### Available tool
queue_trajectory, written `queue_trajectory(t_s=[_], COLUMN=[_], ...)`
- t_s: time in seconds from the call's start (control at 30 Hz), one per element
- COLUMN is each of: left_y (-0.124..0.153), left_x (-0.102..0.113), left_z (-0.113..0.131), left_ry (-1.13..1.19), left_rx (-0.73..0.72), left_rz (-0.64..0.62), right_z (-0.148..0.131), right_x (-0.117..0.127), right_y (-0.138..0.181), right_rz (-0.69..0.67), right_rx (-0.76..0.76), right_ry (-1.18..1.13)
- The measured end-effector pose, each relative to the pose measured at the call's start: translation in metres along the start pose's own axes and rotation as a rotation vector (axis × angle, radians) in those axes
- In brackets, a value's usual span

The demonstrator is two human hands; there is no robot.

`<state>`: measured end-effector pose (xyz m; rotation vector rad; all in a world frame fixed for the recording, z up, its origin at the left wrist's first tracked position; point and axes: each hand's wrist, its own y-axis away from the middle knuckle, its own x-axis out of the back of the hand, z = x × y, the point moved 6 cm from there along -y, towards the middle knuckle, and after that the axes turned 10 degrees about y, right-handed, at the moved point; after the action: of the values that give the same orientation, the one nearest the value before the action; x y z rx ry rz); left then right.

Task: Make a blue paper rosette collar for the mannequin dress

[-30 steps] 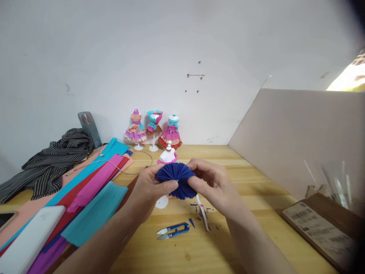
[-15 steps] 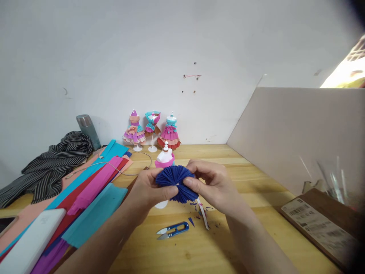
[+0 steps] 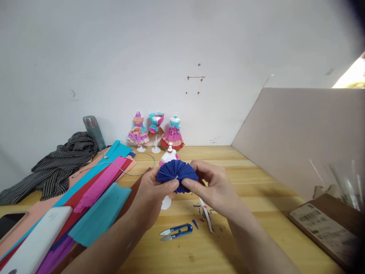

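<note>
A dark blue pleated paper rosette (image 3: 176, 169) is held up above the table between both hands. My left hand (image 3: 155, 190) pinches its left side, thumb near the centre. On the other side, my right hand (image 3: 209, 184) grips it with the thumb over the lower front and the fingers behind. Partly hidden behind the rosette stands a small white mannequin (image 3: 169, 155) with a pink band. Below the hands lie blue-handled thread snips (image 3: 176, 231). A narrow white strip (image 3: 206, 215) rests among small blue and pink paper scraps.
Three little mannequins in paper dresses (image 3: 172, 133) stand by the wall. Coloured crepe paper sheets (image 3: 99, 217), a white power bank (image 3: 37, 239), a phone (image 3: 11, 224), striped cloth (image 3: 65, 163) and a flask (image 3: 94, 131) are on the left. A cardboard box (image 3: 325, 224) lies right.
The rosette has tilted, its top edge folding toward me, and both thumbs have come closer to its lower centre. The whole view has shifted slightly.
</note>
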<state>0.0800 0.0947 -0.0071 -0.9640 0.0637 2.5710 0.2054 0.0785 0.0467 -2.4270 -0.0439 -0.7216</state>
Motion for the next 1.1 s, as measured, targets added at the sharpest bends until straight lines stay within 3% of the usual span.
queue_trajectory(t_s=[0.27,0.63,0.93,1.1], left_y=[0.0,-0.002,-0.001,-0.001], left_x=[-0.004,0.01,-0.002,-0.001], left_z=[0.005,-0.001,0.012,0.004], left_ry=[-0.043,-0.219,-0.356,-0.22], left_rx=[0.054,-0.008,-0.079,0.009], left_rz=[-0.092,0.046,-0.002,-0.059], right_z=[-0.001,0.005,-0.001,0.009], right_x=[0.001,0.001,-0.005,-0.005], right_y=[0.001,0.001,-0.002,-0.003], right_rz=[-0.011,0.042,-0.026,0.044], right_rx=[0.006,-0.001,-0.003,-0.077], right_ry=[0.02,0.084,-0.078,-0.163])
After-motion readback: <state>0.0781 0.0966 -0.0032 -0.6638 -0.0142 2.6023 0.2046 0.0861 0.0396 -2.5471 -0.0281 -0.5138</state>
